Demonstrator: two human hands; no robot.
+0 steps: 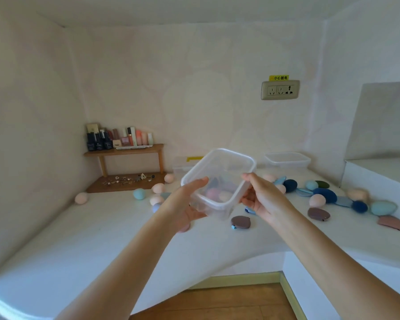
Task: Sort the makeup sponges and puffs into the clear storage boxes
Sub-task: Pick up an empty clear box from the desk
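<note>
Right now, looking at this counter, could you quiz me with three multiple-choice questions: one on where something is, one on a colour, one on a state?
1. Where is the wall socket?
A. above the counter's right side
B. under the shelf
C. on the floor

2. What colour is the sponge nearest the wooden shelf's tray?
A. black
B. light blue
C. yellow

3. How is the clear box held?
A. resting closed on the counter
B. lifted, open, tilted, in both hands
C. stacked on another box

Answers: 1 A, socket sits high on the right wall. 2 B, pale blue. 3 B, left hand and right hand grip it; no lid.
</note>
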